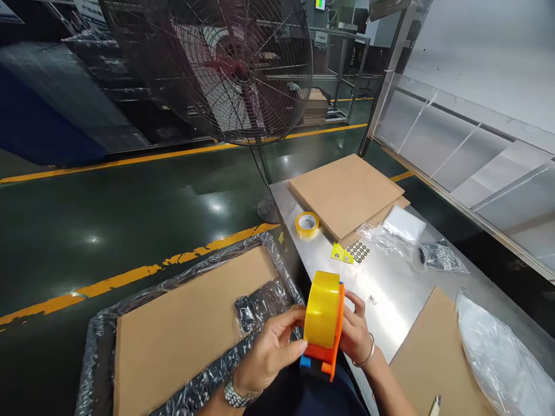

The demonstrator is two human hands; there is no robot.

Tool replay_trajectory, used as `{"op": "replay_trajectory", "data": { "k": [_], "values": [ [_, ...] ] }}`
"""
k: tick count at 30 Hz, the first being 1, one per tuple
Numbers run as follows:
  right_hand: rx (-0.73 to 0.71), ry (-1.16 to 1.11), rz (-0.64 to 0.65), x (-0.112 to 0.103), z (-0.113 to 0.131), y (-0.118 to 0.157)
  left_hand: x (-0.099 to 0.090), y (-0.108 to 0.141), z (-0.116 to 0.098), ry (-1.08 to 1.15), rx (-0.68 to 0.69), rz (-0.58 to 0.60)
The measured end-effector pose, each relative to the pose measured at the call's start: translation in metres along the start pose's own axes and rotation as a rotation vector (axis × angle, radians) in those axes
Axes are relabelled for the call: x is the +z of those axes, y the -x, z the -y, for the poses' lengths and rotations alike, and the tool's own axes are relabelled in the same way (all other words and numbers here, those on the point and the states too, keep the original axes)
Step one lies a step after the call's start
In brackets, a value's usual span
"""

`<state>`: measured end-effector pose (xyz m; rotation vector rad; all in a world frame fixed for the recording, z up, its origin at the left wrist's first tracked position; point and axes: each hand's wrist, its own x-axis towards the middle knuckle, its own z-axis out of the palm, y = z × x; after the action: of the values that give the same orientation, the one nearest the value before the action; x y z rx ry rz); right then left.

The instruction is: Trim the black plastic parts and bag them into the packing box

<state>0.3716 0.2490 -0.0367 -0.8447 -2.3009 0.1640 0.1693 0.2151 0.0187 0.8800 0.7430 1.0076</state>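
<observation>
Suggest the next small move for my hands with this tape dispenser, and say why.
I'd probably turn the orange tape dispenser slightly to look for a loose end: your left hand and right hand hold it from either side, and no free end can be made out on the yellow tape roll from this angle.

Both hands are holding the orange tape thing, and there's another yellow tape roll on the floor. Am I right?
Nearly! The other yellow tape roll lies on the metal table, not the floor; the head view shows it. And yes, the left hand and right hand hold the orange tape dispenser.
</observation>
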Motion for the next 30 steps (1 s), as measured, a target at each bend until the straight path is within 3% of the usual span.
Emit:
{"op": "replay_trajectory", "data": {
  "k": [6, 9, 19, 25, 30],
  "values": [
    [-0.076, 0.137, -0.172, -0.001, -0.014, 0.009, 0.004, 0.0, -0.011, -0.347, 0.057, 0.052],
    [-0.106, 0.162, -0.185, -0.003, -0.015, 0.01, 0.005, 0.002, -0.011, -0.404, 0.073, 0.029],
    [0.004, -0.081, 0.066, 0.002, -0.004, -0.002, 0.002, -0.003, -0.009, -0.318, 0.032, -0.119],
    [0.121, -0.346, 0.257, -0.01, 0.009, -0.009, 0.006, -0.009, -0.009, -0.058, -0.02, -0.246],
    [0.268, -0.598, 0.297, -0.019, 0.02, -0.013, 0.011, -0.013, -0.011, 0.083, -0.073, -0.317]
  ]
}}
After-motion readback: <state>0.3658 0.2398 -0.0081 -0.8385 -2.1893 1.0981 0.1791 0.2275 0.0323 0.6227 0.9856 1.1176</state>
